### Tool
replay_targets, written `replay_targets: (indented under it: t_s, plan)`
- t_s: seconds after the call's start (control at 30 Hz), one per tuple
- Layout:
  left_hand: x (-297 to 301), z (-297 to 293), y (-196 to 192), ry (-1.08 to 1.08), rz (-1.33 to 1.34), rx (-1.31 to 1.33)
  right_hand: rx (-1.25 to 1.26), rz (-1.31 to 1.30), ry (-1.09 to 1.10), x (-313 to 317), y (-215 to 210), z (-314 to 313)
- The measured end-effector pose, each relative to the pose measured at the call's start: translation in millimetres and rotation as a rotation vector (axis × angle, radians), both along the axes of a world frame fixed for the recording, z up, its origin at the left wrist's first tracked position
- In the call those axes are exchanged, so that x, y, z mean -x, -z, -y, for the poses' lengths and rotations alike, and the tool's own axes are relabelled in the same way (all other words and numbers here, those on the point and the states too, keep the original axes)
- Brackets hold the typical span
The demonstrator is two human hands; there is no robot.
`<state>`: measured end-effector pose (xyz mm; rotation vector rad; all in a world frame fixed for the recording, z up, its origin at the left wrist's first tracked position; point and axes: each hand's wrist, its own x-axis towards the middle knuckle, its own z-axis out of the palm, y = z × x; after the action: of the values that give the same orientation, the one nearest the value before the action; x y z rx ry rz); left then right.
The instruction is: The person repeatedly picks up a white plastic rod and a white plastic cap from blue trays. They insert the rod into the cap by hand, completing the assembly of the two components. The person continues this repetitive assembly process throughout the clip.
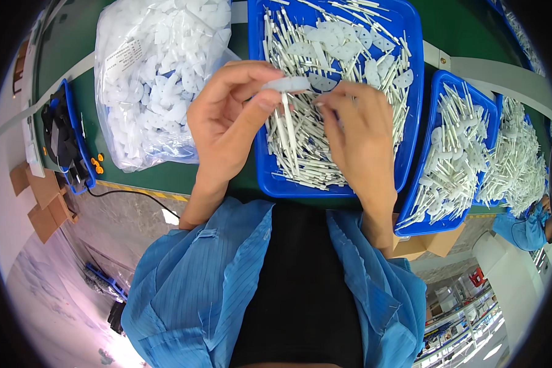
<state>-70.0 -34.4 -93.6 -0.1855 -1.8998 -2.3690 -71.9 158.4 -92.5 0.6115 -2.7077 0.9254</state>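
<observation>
Over the blue tray, my left hand pinches a flat white plastic piece between thumb and fingers. Below it hang a couple of white pen-like rods, their narrow ends pointing down; whether they are fixed to the piece I cannot tell. Just right of the piece is my right hand, its thumb and fingertips pressed together. What lies between those fingertips is too small to make out. Under both hands the tray is heaped with thin white rods and half-round white pieces with small holes.
A clear bag full of white plastic pieces lies left of the tray. Two more blue trays of rods stand to the right. Small orange parts and a blue bin sit far left. Another person's blue sleeve shows far right.
</observation>
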Motion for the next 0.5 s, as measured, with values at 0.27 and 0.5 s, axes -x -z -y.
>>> replay_targets:
  t_s: [0.27,0.5]
  plan:
    - [1,-9,2,0.012,0.106,-0.096,0.448,0.566,0.053,-18,-33,17]
    - [-1,-3,9,0.034,0.095,-0.083,0.399,0.224,0.103,-20,-21,23]
